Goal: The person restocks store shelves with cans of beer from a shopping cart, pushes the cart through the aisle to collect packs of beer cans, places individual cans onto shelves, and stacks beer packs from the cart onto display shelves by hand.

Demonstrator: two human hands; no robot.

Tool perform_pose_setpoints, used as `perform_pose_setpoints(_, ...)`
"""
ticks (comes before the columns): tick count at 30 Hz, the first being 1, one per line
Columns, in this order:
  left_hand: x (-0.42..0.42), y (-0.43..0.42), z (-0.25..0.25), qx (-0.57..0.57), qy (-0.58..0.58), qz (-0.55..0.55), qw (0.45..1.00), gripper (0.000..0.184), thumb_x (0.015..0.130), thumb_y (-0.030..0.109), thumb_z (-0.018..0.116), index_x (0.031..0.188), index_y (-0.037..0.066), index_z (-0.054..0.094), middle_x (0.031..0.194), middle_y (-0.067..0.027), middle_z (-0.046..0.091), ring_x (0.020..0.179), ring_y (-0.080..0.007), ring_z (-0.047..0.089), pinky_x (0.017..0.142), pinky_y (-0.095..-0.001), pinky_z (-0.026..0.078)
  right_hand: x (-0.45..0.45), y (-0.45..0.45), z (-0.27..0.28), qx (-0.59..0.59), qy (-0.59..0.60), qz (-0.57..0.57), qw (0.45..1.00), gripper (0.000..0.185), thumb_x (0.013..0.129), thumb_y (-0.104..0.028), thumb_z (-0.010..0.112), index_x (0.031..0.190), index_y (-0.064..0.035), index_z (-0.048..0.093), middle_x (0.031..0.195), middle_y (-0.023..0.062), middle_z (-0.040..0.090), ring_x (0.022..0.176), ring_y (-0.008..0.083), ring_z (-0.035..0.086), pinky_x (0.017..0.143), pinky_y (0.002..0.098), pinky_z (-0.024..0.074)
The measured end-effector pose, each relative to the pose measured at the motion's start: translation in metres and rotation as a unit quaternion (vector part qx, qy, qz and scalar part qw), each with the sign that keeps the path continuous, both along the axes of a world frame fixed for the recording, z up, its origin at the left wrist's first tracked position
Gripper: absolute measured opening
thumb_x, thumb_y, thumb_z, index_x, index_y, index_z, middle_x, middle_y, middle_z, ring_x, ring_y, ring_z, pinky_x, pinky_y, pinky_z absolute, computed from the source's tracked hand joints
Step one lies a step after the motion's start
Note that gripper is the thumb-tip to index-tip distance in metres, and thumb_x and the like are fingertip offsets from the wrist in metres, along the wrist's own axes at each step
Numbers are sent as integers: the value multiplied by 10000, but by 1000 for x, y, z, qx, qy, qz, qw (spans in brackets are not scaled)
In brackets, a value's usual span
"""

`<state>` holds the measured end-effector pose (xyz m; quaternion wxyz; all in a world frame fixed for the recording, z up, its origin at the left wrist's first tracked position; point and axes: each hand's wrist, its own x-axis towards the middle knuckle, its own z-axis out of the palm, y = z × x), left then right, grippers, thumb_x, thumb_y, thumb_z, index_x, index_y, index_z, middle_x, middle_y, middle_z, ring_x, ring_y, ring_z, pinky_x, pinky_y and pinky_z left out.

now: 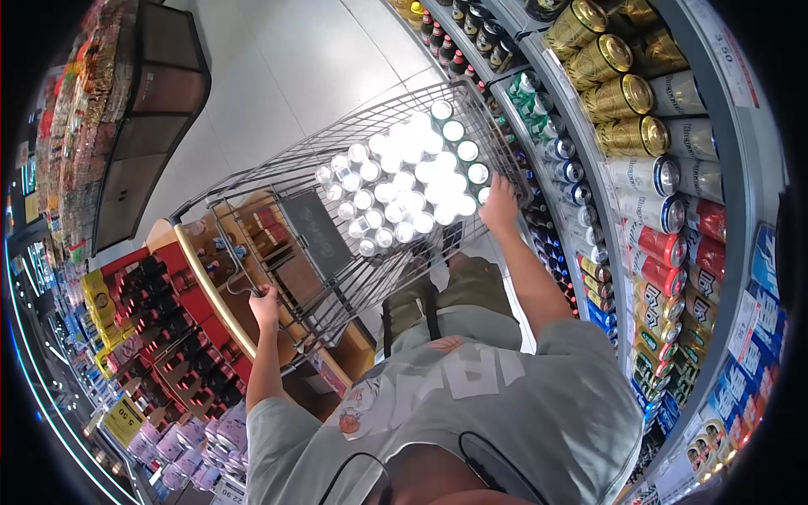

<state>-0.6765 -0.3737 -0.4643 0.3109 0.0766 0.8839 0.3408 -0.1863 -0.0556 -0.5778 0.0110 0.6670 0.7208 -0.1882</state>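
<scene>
A grey wire shopping cart [316, 135] stands across the front of my body. Inside it, upright cans [363, 199] are packed in rows, several of them washed out by glare. My left hand [263, 308] is closed around a curved dark bar on the cart's near left side. At the cart's right end, my right hand [499, 204] has its fingers curled around a can [484, 195] at the corner of the packed rows. Part of that can is covered by the fingers. A dark child-seat panel [311, 232] sits in the cart's left part.
Shelves of drink cans [624, 97] curve close along my right side, with bottles [457, 62] further off. On the left stand a wooden-edged red display [183, 278] with dark bottles and a dark-framed stand [156, 118] of packaged goods. Pale floor tiles [261, 59] lie beyond the cart.
</scene>
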Motion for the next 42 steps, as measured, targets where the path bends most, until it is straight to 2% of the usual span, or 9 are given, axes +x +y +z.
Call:
perform_pose_setpoints(8, -16, 22, -1, 6, 9, 2, 1000, 130, 827, 81, 677, 835, 91, 548, 709, 19, 569, 577, -87, 553, 499, -247, 483, -9, 46, -80, -159, -149, -9, 976, 651, 687, -201, 792, 1237, -75, 470, 1219, 137, 569, 1072, 332, 619, 836, 424, 541)
perform_pose_setpoints(14, -14, 31, -2, 33, 9, -4, 999, 162, 830, 104, 701, 868, 93, 544, 738, 23, 555, 589, -72, 546, 473, -235, 472, -10, 52, -42, -209, -139, 7, 968, 517, 669, -195, 785, 1118, -56, 570, 1093, 150, 658, 1029, 301, 656, 834, 413, 547)
perform_pose_setpoints(15, -18, 31, 1, 10, -24, 3, 1000, 241, 830, 115, 700, 987, 34, 536, 903, -53, 553, 783, -150, 586, 644, -319, 520, -6, 55, -38, -206, -134, -6, 969, 542, 627, -228, 820, 1088, -49, 597, 1072, 166, 673, 1017, 310, 658, 837, 413, 546)
perform_pose_setpoints(20, 8, 34, 45, 21, 304, -107, 946, 544, 851, 166, 671, 1243, -97, 399, 1231, -200, 385, 1176, -309, 398, 1047, -434, 292, 12, 60, 82, -195, -59, 8, 979, 673, 568, -349, 860, 1097, -2, 629, 1079, 212, 671, 1040, 348, 645, 890, 415, 524)
perform_pose_setpoints(25, 46, 87, 159, 347, 80, -79, 931, 208, 994, 105, 448, 890, -20, 577, 884, -80, 619, 809, -142, 544, 789, -276, 441, 42, 39, 242, -92, 44, 64, 993, 818, 597, -448, 843, 1176, 68, 582, 1022, 239, 673, 966, 355, 659, 864, 394, 512)
perform_pose_setpoints(28, 68, 134, 254, 580, -173, -189, 773, 259, 985, 249, 468, 943, 14, 568, 920, -85, 594, 735, -160, 538, 715, -268, 427, 42, 15, 363, -17, 65, 66, 996, 794, 662, -500, 802, 1186, 50, 572, 983, 228, 676, 938, 358, 662, 837, 401, 515)
perform_pose_setpoints(33, 111, 146, 395, 783, -406, -329, 337, 159, 908, 256, 585, 953, 123, 657, 893, -46, 603, 562, -138, 589, 530, -267, 471, 40, -30, 523, 120, 37, 24, 992, 638, 789, -400, 761, 1230, 1, 531, 944, 157, 666, 857, 236, 653, 795, 357, 511)
perform_pose_setpoints(40, 159, 162, 462, 791, -410, -452, 33, 311, 919, 124, 505, 1210, 129, 612, 1044, -123, 629, 577, -189, 611, 552, -315, 561, 89, -36, 647, 322, 27, 14, 946, 631, 837, -474, 699, 1245, -19, 542, 1046, 118, 644, 1005, 202, 617, 885, 322, 478)
perform_pose_setpoints(42, 169, 147, 473, 773, -409, -475, 96, 235, 885, 93, 555, 1104, 107, 638, 991, -83, 628, 619, -187, 603, 554, -311, 541, 63, -53, 687, 314, 7, -56, 948, 578, 799, -383, 736, 1236, -64, 535, 1071, 165, 654, 990, 217, 636, 898, 321, 481)
